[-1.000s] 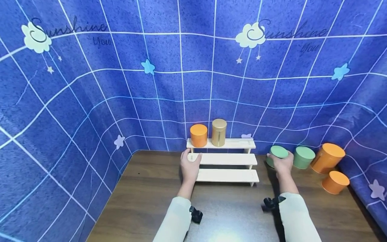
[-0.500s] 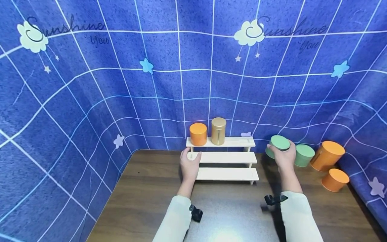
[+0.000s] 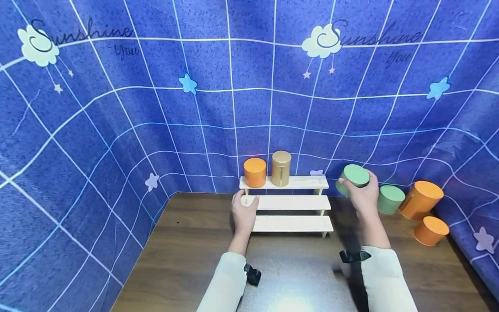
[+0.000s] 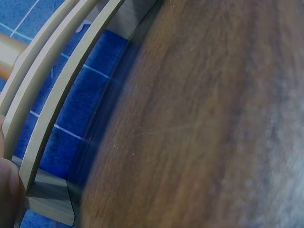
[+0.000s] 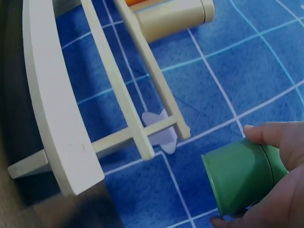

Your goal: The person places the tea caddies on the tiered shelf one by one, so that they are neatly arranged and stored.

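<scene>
A three-tier cream wooden display shelf stands on the table against the backdrop. My left hand grips its left end, thumb lying on the middle board. On the top board sit a short orange canister and, to its right, a taller gold canister. My right hand holds a short green canister by its sides, raised off the table to the right of the shelf. In the right wrist view this green canister lies between thumb and fingers, beyond the shelf's right end.
Right of my right hand, a second green canister, a large orange canister and a small orange canister stand on the dark wood table. A blue patterned cloth hangs behind and along both sides.
My right hand has lifted the green canister off the table and brought it slightly left, with its lid tilting. The left hand stays on the shelf.
</scene>
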Demonstrator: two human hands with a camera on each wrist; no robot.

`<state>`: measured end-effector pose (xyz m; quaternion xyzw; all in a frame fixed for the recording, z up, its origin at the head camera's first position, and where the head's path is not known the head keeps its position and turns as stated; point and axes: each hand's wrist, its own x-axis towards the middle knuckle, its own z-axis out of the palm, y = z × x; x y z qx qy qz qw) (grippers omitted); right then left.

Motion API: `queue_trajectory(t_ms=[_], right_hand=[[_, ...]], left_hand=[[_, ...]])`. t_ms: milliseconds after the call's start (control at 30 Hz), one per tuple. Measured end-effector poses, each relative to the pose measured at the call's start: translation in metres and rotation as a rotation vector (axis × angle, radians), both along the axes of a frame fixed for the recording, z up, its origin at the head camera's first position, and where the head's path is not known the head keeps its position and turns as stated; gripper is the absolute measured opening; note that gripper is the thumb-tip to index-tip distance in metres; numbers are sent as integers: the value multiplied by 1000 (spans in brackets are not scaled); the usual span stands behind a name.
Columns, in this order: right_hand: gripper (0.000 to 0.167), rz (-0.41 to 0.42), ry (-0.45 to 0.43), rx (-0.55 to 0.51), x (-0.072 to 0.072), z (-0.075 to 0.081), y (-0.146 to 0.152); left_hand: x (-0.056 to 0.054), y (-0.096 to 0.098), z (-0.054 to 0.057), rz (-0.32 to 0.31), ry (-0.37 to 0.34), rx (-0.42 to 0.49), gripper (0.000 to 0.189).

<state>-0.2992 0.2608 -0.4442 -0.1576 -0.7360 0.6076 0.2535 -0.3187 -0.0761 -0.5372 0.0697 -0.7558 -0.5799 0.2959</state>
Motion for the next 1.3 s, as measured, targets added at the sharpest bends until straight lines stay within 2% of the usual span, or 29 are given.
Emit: queue_trajectory(t_ms=[133, 267, 400, 600, 767, 1067, 1300], right_hand=[[99, 40, -5, -34, 1, 5, -6], [97, 61, 16, -76, 0, 7, -12], [90, 52, 26, -41, 1, 8, -19], [84, 82, 51, -32, 1, 10, -33], [85, 136, 75, -29, 3, 10, -41], [89, 227, 68, 8, 0, 7, -55], [88, 245, 62, 60, -5, 3, -61]], left_hand=[[-1, 0, -1, -1, 4, 0, 52], [-1, 0, -1, -1, 0, 4, 53], [-2, -1, 0, -7, -2, 14, 54], [-1, -1, 0, -13, 3, 27, 54], [0, 0, -1, -13, -1, 14, 54], [0, -1, -3, -8, -2, 1, 54], [1, 0, 0, 2, -1, -4, 54]])
